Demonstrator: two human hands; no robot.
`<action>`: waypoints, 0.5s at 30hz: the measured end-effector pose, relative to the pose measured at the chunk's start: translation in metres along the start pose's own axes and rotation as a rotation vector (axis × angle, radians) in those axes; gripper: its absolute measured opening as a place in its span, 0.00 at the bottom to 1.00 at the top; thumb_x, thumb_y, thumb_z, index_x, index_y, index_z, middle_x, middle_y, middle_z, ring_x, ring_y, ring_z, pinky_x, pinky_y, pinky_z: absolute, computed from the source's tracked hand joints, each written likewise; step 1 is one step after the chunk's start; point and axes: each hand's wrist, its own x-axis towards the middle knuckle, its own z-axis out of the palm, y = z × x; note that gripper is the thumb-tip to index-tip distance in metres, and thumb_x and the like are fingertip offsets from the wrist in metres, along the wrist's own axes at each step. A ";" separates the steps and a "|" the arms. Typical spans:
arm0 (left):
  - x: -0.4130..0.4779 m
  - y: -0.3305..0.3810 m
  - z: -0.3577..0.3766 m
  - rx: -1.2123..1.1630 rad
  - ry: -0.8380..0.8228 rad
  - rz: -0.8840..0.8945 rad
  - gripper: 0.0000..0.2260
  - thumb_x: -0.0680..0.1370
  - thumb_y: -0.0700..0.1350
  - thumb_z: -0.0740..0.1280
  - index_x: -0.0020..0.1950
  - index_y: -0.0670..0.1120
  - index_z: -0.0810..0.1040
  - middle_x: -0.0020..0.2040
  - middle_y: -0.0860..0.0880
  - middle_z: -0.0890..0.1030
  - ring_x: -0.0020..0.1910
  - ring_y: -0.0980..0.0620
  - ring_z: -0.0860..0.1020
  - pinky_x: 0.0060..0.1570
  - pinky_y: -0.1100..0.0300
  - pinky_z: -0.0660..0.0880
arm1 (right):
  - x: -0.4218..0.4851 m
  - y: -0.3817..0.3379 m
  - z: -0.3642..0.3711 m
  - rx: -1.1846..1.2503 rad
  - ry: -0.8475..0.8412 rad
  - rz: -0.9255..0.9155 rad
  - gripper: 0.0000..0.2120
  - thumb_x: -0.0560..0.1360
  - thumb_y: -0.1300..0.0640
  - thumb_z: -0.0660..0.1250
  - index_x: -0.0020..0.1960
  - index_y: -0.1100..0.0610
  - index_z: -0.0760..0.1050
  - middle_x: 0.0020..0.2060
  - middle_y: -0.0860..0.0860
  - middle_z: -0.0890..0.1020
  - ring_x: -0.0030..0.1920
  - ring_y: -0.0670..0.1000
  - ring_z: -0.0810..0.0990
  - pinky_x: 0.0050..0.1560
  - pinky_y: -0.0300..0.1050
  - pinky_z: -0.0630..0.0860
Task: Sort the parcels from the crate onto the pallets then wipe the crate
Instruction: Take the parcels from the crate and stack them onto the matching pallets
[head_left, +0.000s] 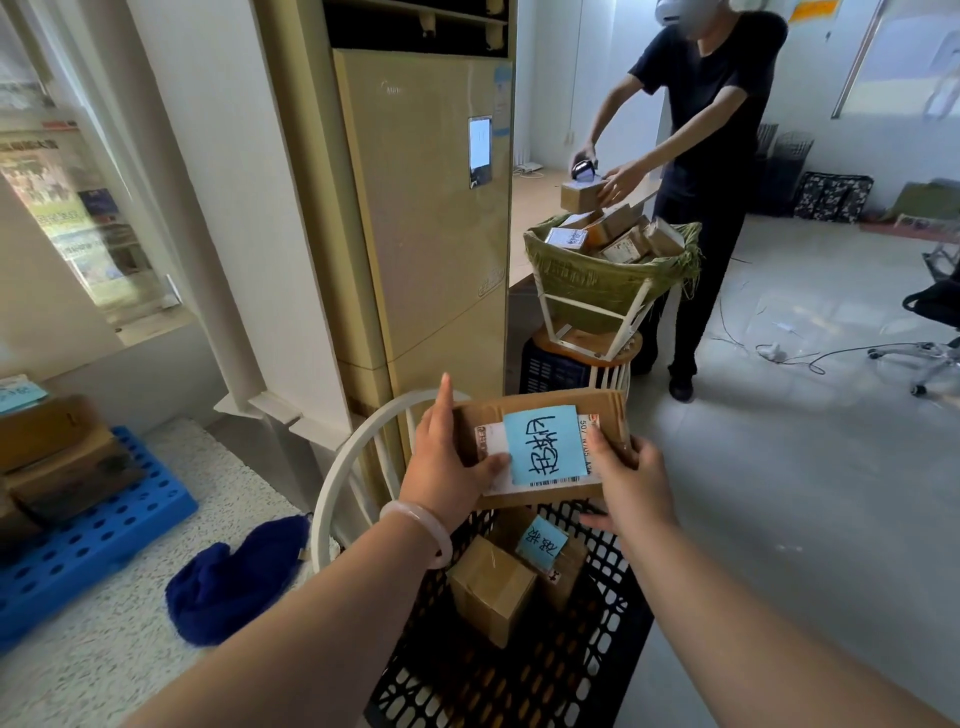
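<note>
From the head camera, both hands hold a flat cardboard parcel up over the black lattice crate. The left hand, with a pale bangle on its wrist, grips the parcel's left edge, its thumb pressed on the white shipping label and its forefinger lying straight along the side. The right hand pinches the lower right corner, thumb on top and the other fingers curled beneath. A blue note with dark handwriting covers the middle of the label. Two more parcels lie in the crate below: a plain brown box and, touching it behind, a second box with its own blue note. A white curved frame stands against the crate's left side. On the floor further left lies a dark blue cloth, and beyond it a blue pallet carries stacked cardboard boxes. A tall beige air conditioner rises behind. To the right, another person handles a small box over a green-lined basket piled with parcels.
</note>
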 end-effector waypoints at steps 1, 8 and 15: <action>0.000 0.000 -0.002 0.010 0.007 0.005 0.51 0.71 0.46 0.76 0.75 0.71 0.41 0.71 0.52 0.66 0.66 0.48 0.74 0.53 0.46 0.81 | 0.001 0.002 -0.001 -0.060 -0.019 -0.025 0.27 0.75 0.38 0.66 0.69 0.47 0.64 0.46 0.46 0.80 0.44 0.49 0.81 0.37 0.52 0.83; 0.003 0.006 -0.007 -0.080 0.062 -0.012 0.39 0.73 0.46 0.75 0.72 0.71 0.54 0.67 0.53 0.72 0.57 0.49 0.81 0.41 0.51 0.84 | 0.000 0.005 -0.002 -0.332 -0.154 0.037 0.22 0.77 0.35 0.61 0.58 0.53 0.71 0.46 0.47 0.82 0.41 0.45 0.79 0.33 0.41 0.69; 0.001 0.007 -0.013 -0.082 0.005 0.009 0.36 0.75 0.45 0.73 0.76 0.62 0.58 0.62 0.53 0.74 0.53 0.53 0.81 0.40 0.56 0.84 | 0.007 0.012 -0.004 -0.151 -0.162 0.036 0.37 0.74 0.44 0.71 0.74 0.35 0.51 0.60 0.49 0.76 0.48 0.53 0.83 0.43 0.56 0.83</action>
